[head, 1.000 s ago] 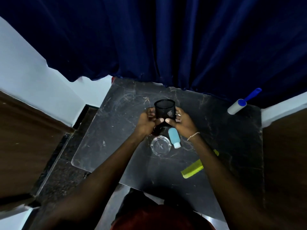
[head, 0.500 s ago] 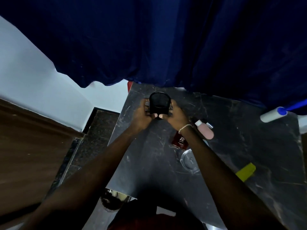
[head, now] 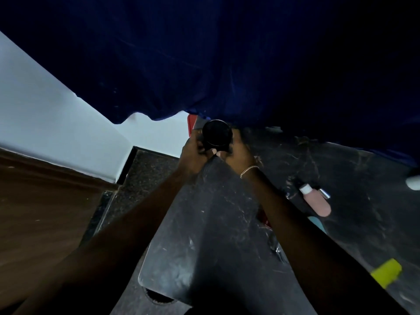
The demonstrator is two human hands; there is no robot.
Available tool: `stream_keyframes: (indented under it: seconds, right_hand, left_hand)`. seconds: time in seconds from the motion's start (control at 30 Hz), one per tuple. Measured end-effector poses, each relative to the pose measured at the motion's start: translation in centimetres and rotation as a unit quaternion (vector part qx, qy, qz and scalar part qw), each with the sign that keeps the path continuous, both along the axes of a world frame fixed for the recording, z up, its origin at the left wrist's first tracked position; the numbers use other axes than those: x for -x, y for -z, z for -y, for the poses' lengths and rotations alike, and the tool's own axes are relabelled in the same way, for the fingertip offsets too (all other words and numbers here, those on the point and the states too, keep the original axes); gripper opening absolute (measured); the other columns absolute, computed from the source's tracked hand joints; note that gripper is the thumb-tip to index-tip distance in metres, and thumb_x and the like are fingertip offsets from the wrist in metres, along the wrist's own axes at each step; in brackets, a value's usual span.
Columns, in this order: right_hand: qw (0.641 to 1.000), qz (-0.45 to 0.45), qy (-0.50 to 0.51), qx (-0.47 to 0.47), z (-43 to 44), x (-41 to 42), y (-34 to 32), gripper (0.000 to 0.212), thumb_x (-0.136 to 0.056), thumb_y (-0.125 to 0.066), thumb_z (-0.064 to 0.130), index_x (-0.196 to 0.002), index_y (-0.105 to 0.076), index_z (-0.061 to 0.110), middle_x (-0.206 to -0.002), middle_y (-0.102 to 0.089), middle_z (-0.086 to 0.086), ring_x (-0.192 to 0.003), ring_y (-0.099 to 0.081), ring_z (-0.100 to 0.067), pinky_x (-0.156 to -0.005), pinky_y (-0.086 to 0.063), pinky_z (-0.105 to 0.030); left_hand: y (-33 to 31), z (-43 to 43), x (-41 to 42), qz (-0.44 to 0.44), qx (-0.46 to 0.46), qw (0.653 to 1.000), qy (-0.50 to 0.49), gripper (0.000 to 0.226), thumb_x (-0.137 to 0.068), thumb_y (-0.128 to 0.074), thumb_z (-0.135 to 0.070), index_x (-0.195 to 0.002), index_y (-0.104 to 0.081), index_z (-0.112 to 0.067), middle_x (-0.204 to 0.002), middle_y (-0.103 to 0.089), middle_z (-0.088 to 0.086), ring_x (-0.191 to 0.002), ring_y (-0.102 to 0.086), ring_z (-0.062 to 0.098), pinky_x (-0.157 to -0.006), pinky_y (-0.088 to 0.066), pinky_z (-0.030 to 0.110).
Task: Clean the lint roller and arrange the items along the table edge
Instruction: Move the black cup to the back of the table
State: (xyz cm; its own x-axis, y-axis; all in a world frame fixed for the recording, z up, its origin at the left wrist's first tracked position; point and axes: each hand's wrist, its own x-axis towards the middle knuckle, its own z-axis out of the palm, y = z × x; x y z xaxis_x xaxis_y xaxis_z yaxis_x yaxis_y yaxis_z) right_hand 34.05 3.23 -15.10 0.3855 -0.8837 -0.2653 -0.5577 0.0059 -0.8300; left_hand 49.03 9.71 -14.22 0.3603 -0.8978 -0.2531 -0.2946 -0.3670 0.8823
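A black mesh cup [head: 217,135] is at the far left corner of the dark marble table [head: 204,246], just below the blue curtain. My left hand [head: 193,153] grips its left side and my right hand [head: 236,153], with a gold bracelet at the wrist, grips its right side. Whether the cup rests on the table or hangs just above it I cannot tell. The white end of the lint roller [head: 413,183] shows at the right edge; the rest of it is out of frame.
A pink bottle [head: 317,201], a teal bottle [head: 317,221] and a yellow-green comb [head: 385,275] lie right of my right arm. A dark blue curtain [head: 227,60] hangs over the table's far edge. White wall and wooden floor lie to the left.
Both hands have carried the black cup from the table's middle to its far left corner. The view has swung left, so the lint roller is now cut off at the right.
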Motion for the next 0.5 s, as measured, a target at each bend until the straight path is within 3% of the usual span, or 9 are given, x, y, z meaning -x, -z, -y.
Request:
stream_keyframes:
  seconds: [0.2,0.33,0.5]
  right_hand:
    - [1.0,-0.021,-0.014,-0.006,0.7,-1.7,1.4,0.076,-0.085,-0.063,0.01,-0.146,-0.024,0.031,-0.134,-0.058,-0.011,-0.119,-0.06,-0.029,-0.102,-0.052,-0.049]
    - [1.0,-0.021,-0.014,0.007,0.9,-2.5,2.0,0.073,-0.084,-0.062,0.008,-0.146,-0.028,0.025,-0.129,-0.06,-0.012,-0.115,-0.061,-0.027,-0.093,-0.051,-0.038]
    - [0.999,-0.033,-0.024,-0.009,1.2,-2.9,2.9,0.076,-0.086,-0.063,0.007,-0.148,-0.024,0.026,-0.132,-0.059,-0.015,-0.119,-0.061,-0.03,-0.099,-0.052,-0.043]
  left_hand:
    - [1.9,0.9,-1.9,0.017,-0.01,1.0,0.015,0.06,-0.087,-0.079,-0.02,-0.136,-0.045,-0.021,-0.13,-0.066,0.005,-0.114,-0.066,0.019,-0.088,-0.054,0.024]
    - [2.8,1.1,-2.4,0.024,-0.001,1.0,0.011,0.06,-0.086,-0.08,-0.021,-0.135,-0.044,-0.022,-0.126,-0.068,0.005,-0.108,-0.066,0.015,-0.077,-0.047,0.01]
    - [3.4,1.2,-2.9,0.021,-0.005,1.0,0.014,0.061,-0.086,-0.079,-0.021,-0.135,-0.043,-0.02,-0.126,-0.068,0.007,-0.111,-0.069,0.021,-0.084,-0.052,0.019]
